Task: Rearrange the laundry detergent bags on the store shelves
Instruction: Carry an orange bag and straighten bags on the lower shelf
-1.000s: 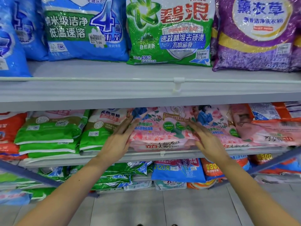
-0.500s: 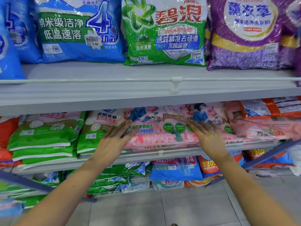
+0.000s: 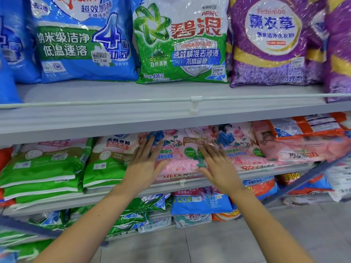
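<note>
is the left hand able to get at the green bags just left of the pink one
Probably yes: the left hand lies flat on the pink bag at its left edge, right beside the green bags, with nothing between them.

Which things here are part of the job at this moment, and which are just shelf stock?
In the job: pink detergent bag, left hand and right hand, both flat on it.
Just there: blue bag, green Ariel bag, purple bag above; green bag stack to the left.
</note>
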The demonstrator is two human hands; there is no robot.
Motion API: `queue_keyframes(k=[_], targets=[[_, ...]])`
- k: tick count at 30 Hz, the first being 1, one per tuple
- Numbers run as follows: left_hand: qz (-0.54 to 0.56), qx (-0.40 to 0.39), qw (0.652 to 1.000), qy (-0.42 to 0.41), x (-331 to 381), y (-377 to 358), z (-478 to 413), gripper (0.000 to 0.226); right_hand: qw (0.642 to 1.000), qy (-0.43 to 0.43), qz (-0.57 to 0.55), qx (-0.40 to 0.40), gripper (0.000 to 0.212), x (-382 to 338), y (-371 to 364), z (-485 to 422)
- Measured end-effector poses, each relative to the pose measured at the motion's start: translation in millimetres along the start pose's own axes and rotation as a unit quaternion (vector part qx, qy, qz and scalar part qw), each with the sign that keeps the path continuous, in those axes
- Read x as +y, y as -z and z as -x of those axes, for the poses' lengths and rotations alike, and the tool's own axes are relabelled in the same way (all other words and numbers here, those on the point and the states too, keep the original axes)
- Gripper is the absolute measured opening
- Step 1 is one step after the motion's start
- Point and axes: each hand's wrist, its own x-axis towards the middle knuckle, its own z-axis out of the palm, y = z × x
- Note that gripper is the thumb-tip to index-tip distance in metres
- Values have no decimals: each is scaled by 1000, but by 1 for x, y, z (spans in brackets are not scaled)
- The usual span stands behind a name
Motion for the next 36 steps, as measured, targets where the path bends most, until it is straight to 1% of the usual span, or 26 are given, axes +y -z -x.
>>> queue_keyframes(k=[2, 3, 5, 7, 9, 12, 14, 17, 19, 21, 24, 26, 29, 33, 36], targets=[[-2, -11, 1000, 6, -3, -4, 3, 72, 1000, -3, 24, -4, 71, 3, -7, 3], [-2, -13, 1000, 6, -4, -4, 4, 73, 1000, -1, 16, -5, 71, 3, -6, 4], [-5, -17, 1000, 9, -2, -1, 3, 75, 999, 2, -38, -6, 74, 2, 0, 4], [12, 3, 1000, 16, 6, 5, 2, 67, 995, -23, -98, 24, 73, 6, 11, 8], [41, 32, 998, 16, 19, 12, 1, 55, 988, -57, -122, 80, 61, 21, 24, 20], [75, 53, 996, 11, 49, 17, -5, 41, 978, -92, -78, 172, 43, 62, 41, 43], [119, 45, 992, 13, 74, 17, -13, 38, 966, -140, -65, 207, 36, 97, 53, 56], [197, 32, 980, 13, 118, 11, -28, 31, 950, -205, -54, 228, 38, 152, 66, 70], [235, 19, 971, 24, 149, 4, -40, 30, 948, -218, -28, 230, 41, 190, 72, 75], [255, 9, 966, 37, 180, -6, -55, 33, 955, -200, -6, 221, 45, 226, 77, 75], [283, 19, 957, 55, 222, -25, -78, 34, 970, -135, 45, 196, 45, 273, 84, 65], [292, 19, 953, 72, 246, -35, -91, 34, 977, -90, 66, 181, 46, 294, 87, 57], [312, 32, 946, 85, 278, -47, -108, 28, 985, -37, 82, 146, 55, 310, 91, 46], [328, 40, 941, 79, 311, -56, -126, 23, 985, -11, 57, 161, 45, 314, 95, 33], [357, 38, 929, 94, 325, -62, -135, 24, 980, -16, 53, 193, 32, 316, 98, 25]])
